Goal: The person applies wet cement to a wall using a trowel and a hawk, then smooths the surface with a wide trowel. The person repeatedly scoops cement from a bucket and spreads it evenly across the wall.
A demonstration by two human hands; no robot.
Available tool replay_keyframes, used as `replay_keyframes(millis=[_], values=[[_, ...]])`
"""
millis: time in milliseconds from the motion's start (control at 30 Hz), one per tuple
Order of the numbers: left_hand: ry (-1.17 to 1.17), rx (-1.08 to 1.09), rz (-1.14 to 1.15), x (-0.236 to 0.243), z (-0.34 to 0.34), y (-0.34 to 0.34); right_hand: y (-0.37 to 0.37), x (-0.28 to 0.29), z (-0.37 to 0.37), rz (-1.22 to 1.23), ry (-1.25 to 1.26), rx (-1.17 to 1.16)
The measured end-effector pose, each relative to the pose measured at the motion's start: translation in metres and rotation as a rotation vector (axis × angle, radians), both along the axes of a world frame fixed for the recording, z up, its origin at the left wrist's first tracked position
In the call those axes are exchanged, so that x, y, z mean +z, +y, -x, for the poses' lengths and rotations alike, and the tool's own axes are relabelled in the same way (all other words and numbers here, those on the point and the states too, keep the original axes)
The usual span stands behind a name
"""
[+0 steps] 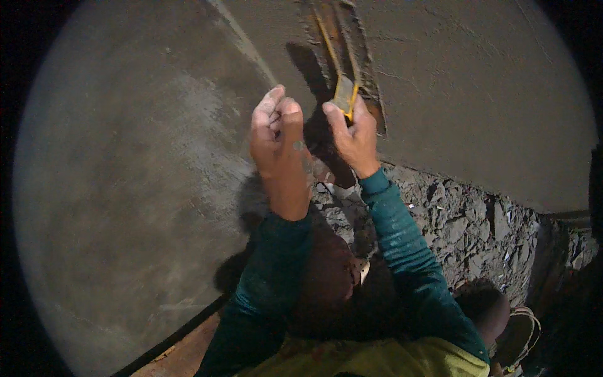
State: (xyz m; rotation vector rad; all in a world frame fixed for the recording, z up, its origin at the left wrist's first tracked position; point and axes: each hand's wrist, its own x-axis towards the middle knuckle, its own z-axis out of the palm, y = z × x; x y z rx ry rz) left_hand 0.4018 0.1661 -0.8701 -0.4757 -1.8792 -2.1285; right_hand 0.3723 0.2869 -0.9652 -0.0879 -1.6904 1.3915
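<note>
My right hand [357, 141] grips a small grey block with yellow edging [345, 95], thumb on its near end. Yellow line-like strips [330, 45] run from the block toward the upper edge; whether they are cord or tape I cannot tell. To the left, my left hand [281, 147] is raised over the grey surface, its fingers curled and fingertips pinched together. A pale narrow strip [246, 41] meets these fingertips in the picture. What the fingers hold, if anything, is too small to make out. Grey smears mark this hand.
Smooth, wet-looking concrete [125, 157] spreads on the left, with another grey slab [477, 107] on the right. A brown, mud-edged board or slot [344, 38] lies between them. Rough broken rubble [465, 220] borders the right slab. A looped cord or wire [531, 327] lies lower right.
</note>
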Motion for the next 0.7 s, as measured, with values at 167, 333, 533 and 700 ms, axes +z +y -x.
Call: replay_keyframes(millis=[167, 333, 533, 700], values=[[-0.025, -0.039, -0.032, -0.017, 0.028, -0.003, -0.019, 0.020, 0.042, -0.058, -0.066, 0.048], [-0.076, -0.040, -0.013, -0.028, 0.040, 0.006, 0.002, 0.016, 0.042, -0.074, 0.022, -0.082], [-0.072, -0.047, 0.027, -0.025, 0.037, 0.006, 0.107, -0.008, -0.047, 0.069, 0.066, -0.249], [-0.075, 0.000, -0.036, -0.020, 0.035, 0.000, 0.154, -0.002, -0.128, 0.269, 0.187, -0.357]])
